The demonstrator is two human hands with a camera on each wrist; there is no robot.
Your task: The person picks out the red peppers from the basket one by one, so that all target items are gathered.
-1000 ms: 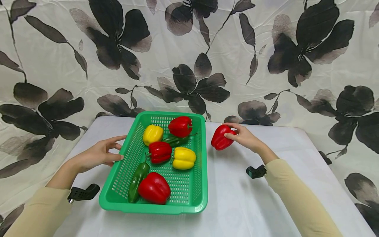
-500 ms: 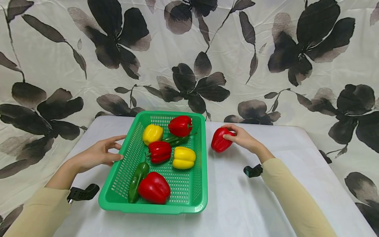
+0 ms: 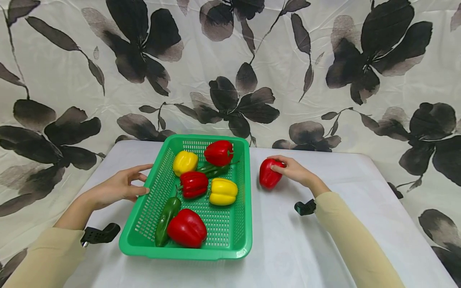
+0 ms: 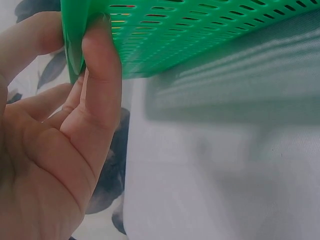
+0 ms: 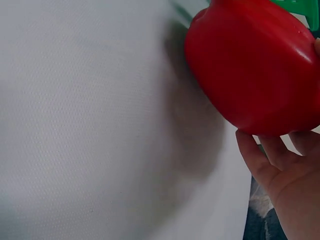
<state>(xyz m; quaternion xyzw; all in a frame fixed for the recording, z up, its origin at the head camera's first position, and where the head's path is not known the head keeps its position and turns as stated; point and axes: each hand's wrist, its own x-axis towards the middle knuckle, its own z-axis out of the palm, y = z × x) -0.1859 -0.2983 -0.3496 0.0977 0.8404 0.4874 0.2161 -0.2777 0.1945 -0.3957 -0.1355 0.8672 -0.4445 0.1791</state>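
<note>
My left hand pinches the left rim of a green perforated plastic basket; in the left wrist view the rim passes between thumb and fingers. To the right of the basket, my right hand holds a red bell pepper by its upper right side. Fingertips press along the pepper's edge in the right wrist view, and its shadow falls on the white cloth below. Inside the basket lie red bell peppers, yellow bell peppers and long green peppers.
A white cloth covers the table under the basket. Behind the table hangs a curtain with dark flowers. Black wrist devices sit at the left cuff and the right cuff.
My right hand has come down and slightly nearer with the red bell pepper, which has turned more upright. My left hand and the basket have stayed nearly still.
</note>
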